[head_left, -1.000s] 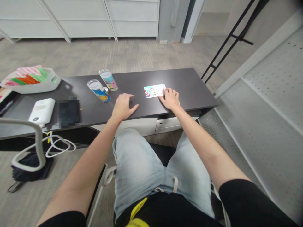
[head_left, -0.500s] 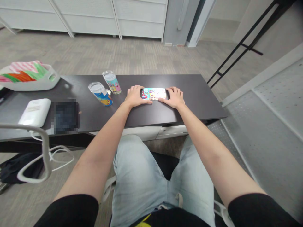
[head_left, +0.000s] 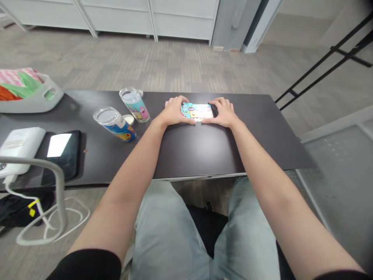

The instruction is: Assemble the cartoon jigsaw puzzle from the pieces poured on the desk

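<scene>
A flat rectangular cartoon-printed panel [head_left: 198,111] lies at the far part of the dark table, bright blue, yellow and white. My left hand [head_left: 175,111] grips its left end, fingers on the far side and thumb along the near edge. At the other end my right hand [head_left: 223,111] holds it in the same way, with a black patch showing beside the fingers. The two thumbs nearly meet at the near edge. Left of my left hand stand a cartoon-printed blue cup [head_left: 116,124] and a teal-and-pink printed cup [head_left: 135,105], both with clear tops.
A small white round lid [head_left: 128,119] sits between the cups. At the left are a black tablet-like device [head_left: 68,155], a white box-shaped device [head_left: 21,146] with a cable, and a white basket [head_left: 43,95] of colourful cloth or bags. The dark table [head_left: 198,155] ends close to my knees.
The view has shifted, so the cups and left-hand items sit farther left. Both hands keep their hold on the panel, and a black patch now shows at its right end.
</scene>
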### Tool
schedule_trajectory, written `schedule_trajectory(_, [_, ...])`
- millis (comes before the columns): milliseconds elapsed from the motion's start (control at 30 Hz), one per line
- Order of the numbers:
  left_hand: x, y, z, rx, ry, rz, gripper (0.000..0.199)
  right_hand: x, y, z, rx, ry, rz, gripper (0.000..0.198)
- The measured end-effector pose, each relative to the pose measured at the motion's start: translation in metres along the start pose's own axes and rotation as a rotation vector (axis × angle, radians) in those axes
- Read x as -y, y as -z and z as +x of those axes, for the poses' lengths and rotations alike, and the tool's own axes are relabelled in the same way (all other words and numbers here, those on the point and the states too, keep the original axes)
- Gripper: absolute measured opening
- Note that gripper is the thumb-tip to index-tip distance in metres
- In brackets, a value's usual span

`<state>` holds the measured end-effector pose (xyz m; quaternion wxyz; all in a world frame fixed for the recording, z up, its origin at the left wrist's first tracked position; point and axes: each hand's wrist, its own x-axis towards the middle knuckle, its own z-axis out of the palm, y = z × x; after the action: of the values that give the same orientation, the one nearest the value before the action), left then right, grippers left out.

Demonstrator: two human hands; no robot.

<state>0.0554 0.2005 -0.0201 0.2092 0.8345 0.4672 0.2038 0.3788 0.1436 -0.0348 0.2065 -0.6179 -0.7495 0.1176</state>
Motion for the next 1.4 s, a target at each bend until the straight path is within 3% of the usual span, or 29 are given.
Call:
schedule_trajectory(267, [0.008,-0.004,0.001,-0.005,-0.166,-0.173,0.127,-0.011,-0.002,0.013,0.009,0.073,0.059,0.136])
schedule_trajectory(433, [0.005,-0.006,-0.001,-0.028,-0.262,-0.171,0.109,-0.011,0.003,0.014,0.024,0.061,0.119,0.135])
schedule_trajectory(567, [-0.003,-0.006,-0.005,-0.111,-0.302,-0.151,0.082,-0.001,0.006,0.013,0.063,0.113,0.2,0.129])
schedule_trajectory(700, [-0.008,-0.008,-0.005,-0.187,-0.297,-0.133,0.053,0.013,0.007,0.012,0.066,0.213,0.217,0.098])
schedule_trajectory(867, [-0.002,-0.011,0.0,-0.272,-0.272,-0.209,0.046,0.018,0.004,0.016,0.036,0.284,0.283,0.066])
schedule_trajectory(933, [0.0,-0.01,0.0,-0.254,-0.26,-0.179,0.055,0.015,0.002,0.018,0.04,0.276,0.3,0.061])
schedule_trajectory(1000, [0.0,-0.008,-0.002,-0.181,-0.221,-0.098,0.079,0.013,-0.001,0.018,0.041,0.272,0.284,0.068])
schedule_trajectory(1067, [-0.001,-0.006,-0.005,-0.072,-0.186,-0.015,0.106,0.011,-0.002,0.018,0.052,0.244,0.217,0.09])
schedule_trajectory(1133, [-0.003,-0.004,-0.007,0.018,-0.19,0.029,0.117,0.011,-0.002,0.016,0.09,0.2,0.124,0.114])
schedule_trajectory(1233, [-0.005,-0.002,-0.007,0.072,-0.225,0.019,0.109,0.014,0.002,0.015,0.147,0.175,0.067,0.112])
schedule_trajectory(1400, [-0.008,-0.003,-0.004,0.046,-0.331,-0.076,0.063,0.021,0.008,0.014,0.16,0.15,0.129,0.088])
